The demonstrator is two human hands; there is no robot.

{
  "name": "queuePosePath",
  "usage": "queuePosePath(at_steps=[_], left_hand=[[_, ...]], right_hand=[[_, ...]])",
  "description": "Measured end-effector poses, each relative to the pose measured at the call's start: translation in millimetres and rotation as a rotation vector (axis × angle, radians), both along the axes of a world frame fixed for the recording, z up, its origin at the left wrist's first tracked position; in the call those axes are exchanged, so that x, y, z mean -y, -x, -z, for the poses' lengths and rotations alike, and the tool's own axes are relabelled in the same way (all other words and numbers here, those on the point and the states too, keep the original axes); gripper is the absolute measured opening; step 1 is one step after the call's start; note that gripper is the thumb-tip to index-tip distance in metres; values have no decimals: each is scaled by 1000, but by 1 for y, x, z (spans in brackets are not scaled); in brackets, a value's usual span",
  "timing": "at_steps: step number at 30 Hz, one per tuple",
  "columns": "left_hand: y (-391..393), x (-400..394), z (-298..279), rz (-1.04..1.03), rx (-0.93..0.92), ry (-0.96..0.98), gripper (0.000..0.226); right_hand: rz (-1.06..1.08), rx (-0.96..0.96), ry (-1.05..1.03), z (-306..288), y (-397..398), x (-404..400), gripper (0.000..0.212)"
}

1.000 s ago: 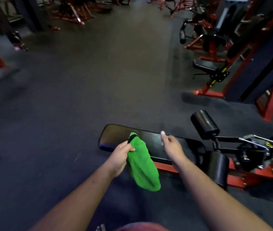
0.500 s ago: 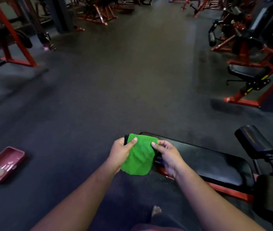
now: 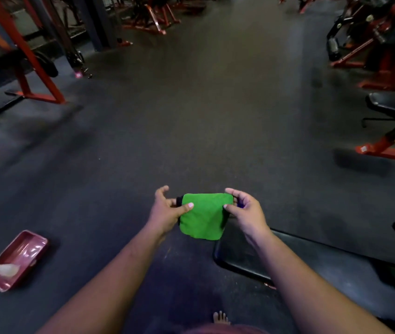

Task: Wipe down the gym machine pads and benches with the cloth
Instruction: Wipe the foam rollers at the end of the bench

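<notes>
A folded green cloth (image 3: 202,215) hangs stretched between both hands in front of me, above the floor. My left hand (image 3: 166,212) pinches its left edge with the thumb on top. My right hand (image 3: 244,209) pinches the right edge the same way. A flat black bench pad (image 3: 312,263) on a red frame lies low at the right, just under and behind my right forearm. The cloth is held off the pad, near its left end.
A dark red tray (image 3: 14,260) with a white and yellow item sits on the floor at lower left. Red-framed machines stand at the left (image 3: 34,75) and right (image 3: 389,131). Dark rubber floor (image 3: 203,104) stretches ahead. A bare foot (image 3: 220,318) shows below.
The cloth went from dangling in my left hand to being held flat and spread by both hands. The view swung left, so the bench now lies further right and a tray appeared.
</notes>
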State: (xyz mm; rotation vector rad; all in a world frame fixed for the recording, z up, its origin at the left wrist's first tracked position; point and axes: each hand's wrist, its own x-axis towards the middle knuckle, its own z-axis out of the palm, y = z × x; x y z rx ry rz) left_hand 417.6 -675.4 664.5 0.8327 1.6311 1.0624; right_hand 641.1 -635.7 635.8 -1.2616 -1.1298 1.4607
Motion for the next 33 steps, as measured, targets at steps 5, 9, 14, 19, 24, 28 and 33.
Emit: queuePosePath(at_steps=[5, 9, 14, 19, 24, 28, 33], left_hand=[[47, -84, 10, 373, -560, -103, 73], [86, -153, 5, 490, -1080, -207, 39], [131, -239, 2, 611, -947, -403, 38], [138, -313, -17, 785, -240, -329, 27], [90, -381, -32, 756, 93, -289, 20], [27, -430, -35, 795, 235, -209, 24], [-61, -497, -35, 834, 321, -117, 24]], right_hand=[[9, 193, -117, -5, 29, -76, 52], [98, 373, -226, 0, 63, -131, 47], [304, 440, -271, -5, 100, -180, 42], [517, 515, -374, -26, 110, -219, 28], [622, 223, -281, -37, 93, -252, 21], [721, -59, -242, -17, 58, -284, 27], [588, -261, -17, 17, 11, -333, 89]])
